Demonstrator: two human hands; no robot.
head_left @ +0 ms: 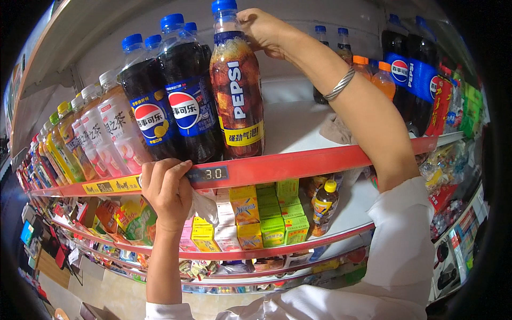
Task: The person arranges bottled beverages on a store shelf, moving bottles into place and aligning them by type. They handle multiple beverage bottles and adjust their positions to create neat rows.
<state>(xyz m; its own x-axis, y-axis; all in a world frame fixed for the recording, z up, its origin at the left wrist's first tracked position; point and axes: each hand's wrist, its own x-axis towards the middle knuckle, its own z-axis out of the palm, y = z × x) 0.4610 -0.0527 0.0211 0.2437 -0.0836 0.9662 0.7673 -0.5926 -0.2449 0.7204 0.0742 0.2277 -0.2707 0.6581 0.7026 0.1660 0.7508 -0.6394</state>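
Observation:
A tall cola bottle (237, 98) with a blue cap and yellow label band stands at the front of the upper shelf. My right hand (265, 33) reaches over from the right and closes at its neck from behind; the fingertips are partly hidden. My left hand (168, 186) is wrapped over the red shelf edge (288, 169), beside a small price display (208, 174). Against that hand, under the edge, hangs a crumpled white cloth-like piece (205, 206). Two dark cola bottles (193, 101) (149, 104) with blue labels stand just left of the tall one.
Pale tea bottles (118, 120) line the shelf leftward. A crumpled greyish cloth (337, 129) lies on the shelf under my right arm. Orange drink bottles (383, 81) and more cola (421, 74) stand right. Below are small drink cartons (269, 213) and a yellow-capped bottle (325, 207).

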